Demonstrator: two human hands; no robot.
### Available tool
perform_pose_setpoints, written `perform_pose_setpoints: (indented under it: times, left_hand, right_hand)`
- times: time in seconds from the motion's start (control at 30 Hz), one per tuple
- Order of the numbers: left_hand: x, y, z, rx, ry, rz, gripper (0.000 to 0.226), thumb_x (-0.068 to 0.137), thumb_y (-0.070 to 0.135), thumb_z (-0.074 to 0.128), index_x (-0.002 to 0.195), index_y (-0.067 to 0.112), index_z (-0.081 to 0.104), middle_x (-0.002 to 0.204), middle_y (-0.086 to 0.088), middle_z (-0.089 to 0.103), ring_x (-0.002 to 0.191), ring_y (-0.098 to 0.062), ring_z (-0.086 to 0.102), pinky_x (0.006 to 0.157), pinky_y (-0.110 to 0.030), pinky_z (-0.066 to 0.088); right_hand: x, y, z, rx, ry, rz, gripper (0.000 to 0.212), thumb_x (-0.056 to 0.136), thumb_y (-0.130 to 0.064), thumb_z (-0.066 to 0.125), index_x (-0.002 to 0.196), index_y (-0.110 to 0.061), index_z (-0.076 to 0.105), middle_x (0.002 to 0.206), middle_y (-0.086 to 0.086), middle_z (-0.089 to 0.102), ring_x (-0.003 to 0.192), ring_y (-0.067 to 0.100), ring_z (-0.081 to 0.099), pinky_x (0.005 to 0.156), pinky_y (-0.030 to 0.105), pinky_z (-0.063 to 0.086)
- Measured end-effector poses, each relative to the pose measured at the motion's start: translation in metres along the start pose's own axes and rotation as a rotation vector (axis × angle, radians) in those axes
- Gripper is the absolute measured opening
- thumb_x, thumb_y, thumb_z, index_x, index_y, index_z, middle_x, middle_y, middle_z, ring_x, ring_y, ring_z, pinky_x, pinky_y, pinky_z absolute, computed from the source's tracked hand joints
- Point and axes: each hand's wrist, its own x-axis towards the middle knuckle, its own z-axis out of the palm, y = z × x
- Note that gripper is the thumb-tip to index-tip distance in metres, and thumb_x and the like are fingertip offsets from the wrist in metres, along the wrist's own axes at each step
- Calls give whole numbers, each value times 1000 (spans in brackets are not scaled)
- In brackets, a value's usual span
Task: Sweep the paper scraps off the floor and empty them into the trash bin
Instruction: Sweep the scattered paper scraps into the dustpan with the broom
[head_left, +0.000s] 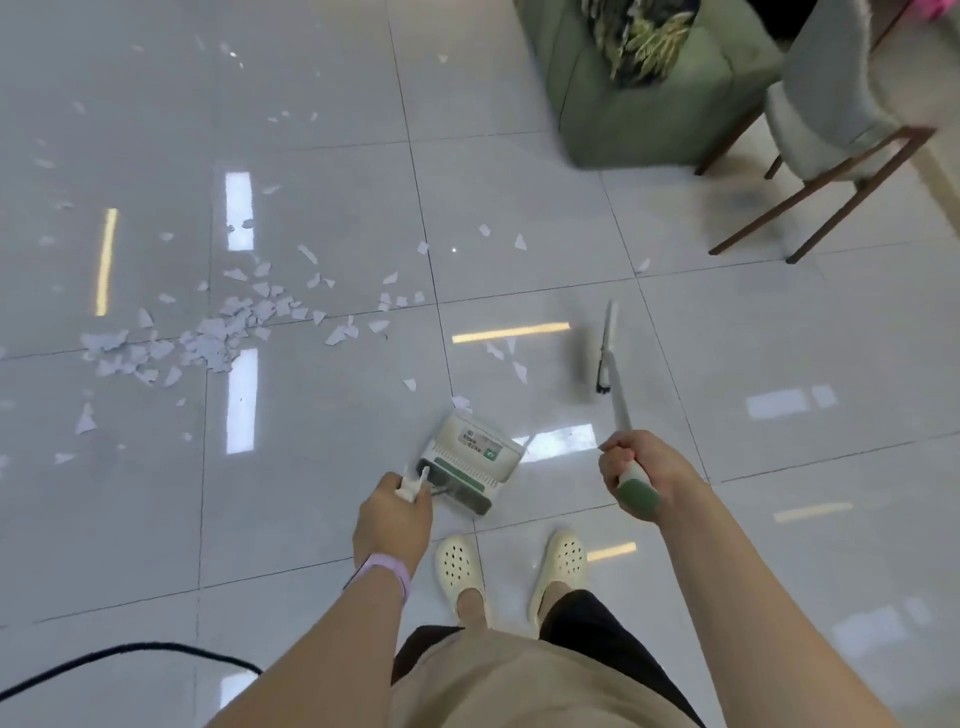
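The person has bare forearms with no sleeves in view. The left wrist wears a light purple band (388, 570). The clothes are a beige top (498, 686) and black trousers (597, 631). On the feet are cream clogs (561, 564) with small round holes.

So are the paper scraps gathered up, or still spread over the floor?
Still spread: one loose pile of paper scraps lies left of the dustpan, with strays scattered across the tiles around it.
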Motion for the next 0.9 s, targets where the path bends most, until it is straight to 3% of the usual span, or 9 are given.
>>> perform_pose_setpoints:
  times: [0.1,0.2,0.33,0.43,0.57,0.63,0.77,0.9]
  left_hand:
    - [15,0,-13,-141,90,-94,23,95,31,65,87,10,59,74,-5,62,63,-21,57,54,-27,41]
    - [31,-5,-25,-252,193,-200,23,96,26,64,89,4,59,74,-5,60,64,-23,56,56,-28,40]
    - [53,-4,-35,-338,276,-301,25,96,25,62,95,0,59,76,-5,58,71,-29,58,55,-28,36]
    - [61,0,-27,-371,320,-381,26,97,27,61,100,1,59,86,-10,61,74,-30,56,63,-30,40]
    - [56,8,-8,-390,373,-467,24,95,34,60,97,10,59,88,-9,67,80,-33,63,73,-39,54]
    - [53,13,-3,-374,386,-483,23,94,36,60,93,13,59,84,-7,66,79,-34,64,76,-42,57]
    - [57,17,-2,-308,435,-490,23,94,38,59,92,14,59,82,-6,67,78,-34,64,75,-41,56]
    - [56,14,-3,-238,479,-505,24,95,37,59,92,13,58,80,-5,63,76,-34,60,68,-35,49]
  right_hand:
    - [2,-1,11,-125,125,-27,16,90,-9,58,101,-14,49,61,-5,37,32,6,41,32,16,39]
    - [17,0,10,-78,156,-28,30,93,-18,61,121,-13,52,65,-2,48,34,8,47,32,18,41]
    - [37,-6,8,-90,229,20,44,94,-9,55,137,-12,50,78,4,52,33,15,51,31,21,42]
    - [43,-9,22,-161,282,97,36,92,-3,52,127,-10,52,83,7,52,38,18,50,34,25,45]
    - [46,20,63,-293,371,121,12,93,-5,57,105,-8,55,90,8,54,67,15,55,38,23,51]
    - [49,40,84,-399,338,162,3,94,-6,52,93,-8,50,79,4,52,62,13,51,35,20,47]
    - [53,71,122,-680,139,268,10,91,-3,50,85,-11,49,68,3,46,52,17,45,35,16,43]
    - [56,80,158,-739,-52,341,18,88,6,43,77,-8,47,61,5,44,39,15,45,35,16,40]
